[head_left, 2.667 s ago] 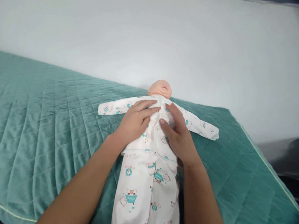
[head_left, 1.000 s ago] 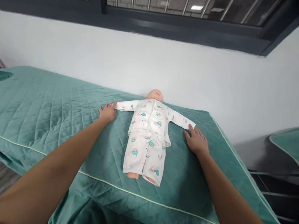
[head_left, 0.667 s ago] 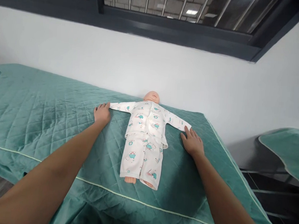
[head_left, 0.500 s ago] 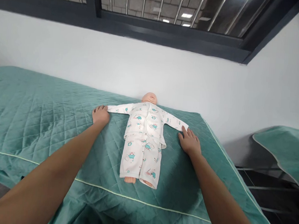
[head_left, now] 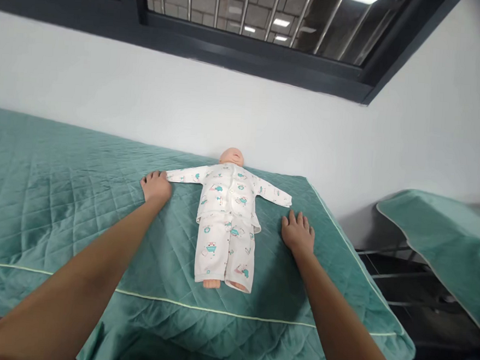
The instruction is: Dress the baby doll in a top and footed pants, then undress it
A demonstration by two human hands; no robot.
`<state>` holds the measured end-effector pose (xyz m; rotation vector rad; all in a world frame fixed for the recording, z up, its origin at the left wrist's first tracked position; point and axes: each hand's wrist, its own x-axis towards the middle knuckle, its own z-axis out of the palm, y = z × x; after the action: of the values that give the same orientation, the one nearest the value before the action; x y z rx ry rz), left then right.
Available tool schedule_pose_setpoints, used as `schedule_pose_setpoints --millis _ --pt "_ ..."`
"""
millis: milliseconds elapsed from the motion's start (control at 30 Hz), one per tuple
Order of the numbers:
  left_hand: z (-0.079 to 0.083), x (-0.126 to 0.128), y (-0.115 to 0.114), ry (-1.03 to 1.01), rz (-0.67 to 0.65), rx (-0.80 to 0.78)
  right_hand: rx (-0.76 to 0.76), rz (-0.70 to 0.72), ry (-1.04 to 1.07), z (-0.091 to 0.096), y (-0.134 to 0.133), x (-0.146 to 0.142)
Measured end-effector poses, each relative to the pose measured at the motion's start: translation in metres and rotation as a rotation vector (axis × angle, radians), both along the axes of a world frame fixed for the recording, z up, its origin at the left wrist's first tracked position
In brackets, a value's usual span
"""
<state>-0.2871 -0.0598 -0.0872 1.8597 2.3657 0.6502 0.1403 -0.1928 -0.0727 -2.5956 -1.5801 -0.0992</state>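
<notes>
White-clad doll [head_left: 224,203] lay on its back on green quilted cover [head_left: 78,190], between left hand [head_left: 156,187] and right hand [head_left: 298,236]. Left fingers [head_left: 155,176] touched one cuff [head_left: 170,176], couldn't tell if gripping; right fingers [head_left: 292,217] spread apart, just short of the other cuff [head_left: 288,201].

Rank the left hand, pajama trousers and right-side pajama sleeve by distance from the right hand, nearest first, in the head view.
1. Right-side pajama sleeve: just ahead of the right hand.
2. Pajama trousers: left of that hand.
3. Left hand: beside the other sleeve.
</notes>
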Motion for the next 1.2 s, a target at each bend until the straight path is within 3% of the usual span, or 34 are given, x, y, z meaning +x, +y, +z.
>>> schedule_pose_setpoints --millis 333,567,667,767,867,933,1033,1200 --pt "-0.004 -0.001 0.000 -0.104 -0.006 0.053 0.023 0.028 -0.044 -0.001 0.002 0.001" --pt "0.010 0.004 -0.015 -0.300 0.001 0.159 0.070 0.124 -0.045 0.000 -0.004 -0.002" --pt "0.007 0.016 -0.042 -0.406 -0.006 0.237 0.081 0.258 0.001 -0.002 -0.002 -0.005" --pt "-0.004 0.033 -0.086 -0.501 -0.083 0.271 0.152 0.486 0.127 -0.007 -0.008 -0.019" --pt "-0.011 0.050 -0.136 -0.679 -0.346 0.367 0.220 0.737 0.275 -0.009 -0.027 -0.045" --pt "-0.010 0.058 -0.162 -0.676 -0.516 0.318 0.207 0.827 0.317 -0.009 -0.043 -0.060" --pt "-0.005 0.065 -0.184 -0.582 -0.591 0.187 0.204 0.831 0.334 -0.007 -0.064 -0.072" --pt "-0.001 0.069 -0.203 -0.638 -0.471 0.172 0.300 0.739 0.420 -0.012 -0.098 -0.073"
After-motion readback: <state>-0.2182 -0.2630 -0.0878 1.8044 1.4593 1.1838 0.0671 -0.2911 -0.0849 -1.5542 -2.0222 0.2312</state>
